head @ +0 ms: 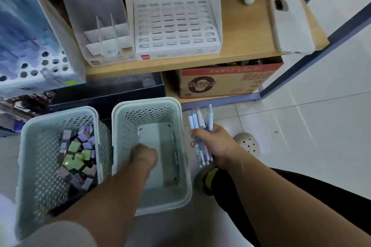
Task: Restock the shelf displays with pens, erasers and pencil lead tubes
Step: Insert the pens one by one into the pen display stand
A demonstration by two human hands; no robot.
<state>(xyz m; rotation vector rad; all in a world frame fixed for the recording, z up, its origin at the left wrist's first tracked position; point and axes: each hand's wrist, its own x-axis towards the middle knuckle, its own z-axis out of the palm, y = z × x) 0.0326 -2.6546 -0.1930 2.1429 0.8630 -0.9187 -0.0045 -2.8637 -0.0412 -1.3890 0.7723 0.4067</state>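
Little writing comes through on my feed. The white display tray [176,24] with its grid of slots carries a small red square label [144,57] on its front lip, too blurred to read. The cardboard box [226,80] on the lower shelf has red print and a dark round emblem, and I cannot make out the characters.

The pens [200,124] are in the right hand [212,144], out over the tiled floor [301,126] just right of the middle basket [148,104]. The fingers are wrapped tight round the middle of the bundle. The pale blue and white caps fan out above the knuckles, and the clear barrels stick out below the palm.

The left hand [143,155] is down inside the middle basket near its floor, fingers pointing down and motion-blurred. I cannot tell how far they are curled or whether they hold anything.

The left basket [60,114] stands just beside the middle basket and holds a heap of erasers [76,156] in green and lilac wrappers.

On the wooden shelf [245,32], a divided card display [104,34] stands against the slotted tray's left side. A phone [291,26] in a white case lies near the shelf's right edge. A beige perforated clog [248,143] shows just behind the right hand.
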